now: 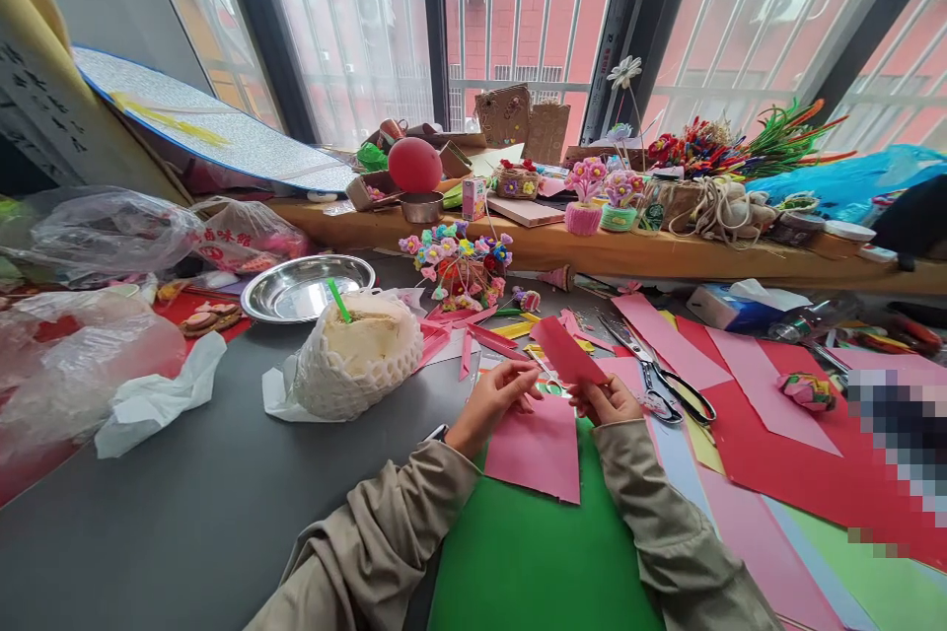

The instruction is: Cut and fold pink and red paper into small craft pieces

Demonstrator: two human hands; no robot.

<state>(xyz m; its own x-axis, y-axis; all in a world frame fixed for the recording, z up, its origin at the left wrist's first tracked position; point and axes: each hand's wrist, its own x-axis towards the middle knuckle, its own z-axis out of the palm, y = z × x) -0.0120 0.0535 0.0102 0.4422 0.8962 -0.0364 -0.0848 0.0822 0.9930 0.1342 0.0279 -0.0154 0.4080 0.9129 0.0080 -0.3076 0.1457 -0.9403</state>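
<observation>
My right hand (pixel 608 401) is closed on the lower end of a folded strip of red paper (pixel 566 351), which stands tilted up to the left. Just left of that strip is my left hand (pixel 505 398), its fingers loosely bent and apart, with nothing visible in them. Below both hands lies a square sheet of pink paper (pixel 534 458) on a green sheet (pixel 544 562). To the right of my right hand, large black-handled scissors (pixel 658 380) rest on the paper. A smaller pair of scissors (pixel 548 383) shows partly behind my hands.
A coconut in white foam netting (pixel 359 355) with a green straw stands left, before a metal basin (pixel 307 288). Paper sheets (pixel 769 444) spread across the right. Fuzzy flowers (pixel 459 266) stand at the back, below a crowded window ledge (pixel 592 251). Plastic bags (pixel 96 355) lie far left.
</observation>
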